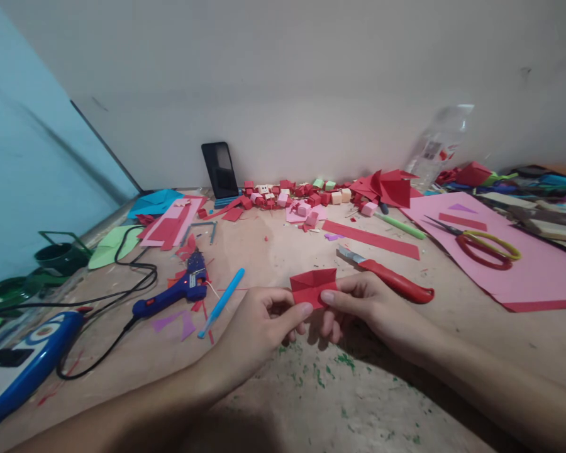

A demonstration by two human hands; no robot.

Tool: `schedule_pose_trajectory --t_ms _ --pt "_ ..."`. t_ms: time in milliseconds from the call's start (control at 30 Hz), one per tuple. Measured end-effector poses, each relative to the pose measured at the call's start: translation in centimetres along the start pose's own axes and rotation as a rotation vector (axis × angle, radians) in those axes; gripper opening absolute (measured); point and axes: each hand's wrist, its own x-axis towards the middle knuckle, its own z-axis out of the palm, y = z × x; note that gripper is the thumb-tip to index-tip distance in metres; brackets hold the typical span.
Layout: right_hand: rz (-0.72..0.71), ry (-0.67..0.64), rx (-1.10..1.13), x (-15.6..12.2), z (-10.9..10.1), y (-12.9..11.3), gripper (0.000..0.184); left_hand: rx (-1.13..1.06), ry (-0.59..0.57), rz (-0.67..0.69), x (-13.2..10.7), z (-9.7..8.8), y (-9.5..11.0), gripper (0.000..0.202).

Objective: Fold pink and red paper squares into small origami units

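A small folded piece of red paper [313, 286] is held up between both hands over the middle of the table. My left hand [268, 318] pinches its left lower edge between thumb and fingers. On the other side, my right hand [358, 302] grips the lower right corner, thumb on the front face. Creases and a raised upper flap show on the paper. Just beyond my right hand lies a red-handled utility knife [391, 277] with its blade out. A blue pen-like tool [222, 302] rests left of my left hand.
A blue glue gun [174, 292] with a black cord lies at left. Small paper cubes [306, 201] cluster along the wall near a leaning phone [220, 170]. Scissors [488, 245] lie on pink paper [523, 277] at right, below a plastic bottle [441, 148]. A red strip [370, 239] lies beyond the knife.
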Motion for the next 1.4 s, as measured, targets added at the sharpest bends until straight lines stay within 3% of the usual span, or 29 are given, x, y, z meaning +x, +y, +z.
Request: schedule_pose_trajectory --t_ms 400,1100,1400 --pt "-0.012 -0.039 0.002 -0.02 0.3 -0.43 0.045 0.003 -0.034 0.002 -0.17 0.1 0.31 0.03" --pt "-0.013 0.008 -0.048 0.0 0.34 -0.33 0.048 -0.032 -0.084 0.055 -0.15 0.23 0.5 0.028" --pt "0.001 -0.021 -0.007 -0.15 0.44 -0.68 0.04 -0.03 -0.08 0.021 -0.23 0.18 0.43 0.028"
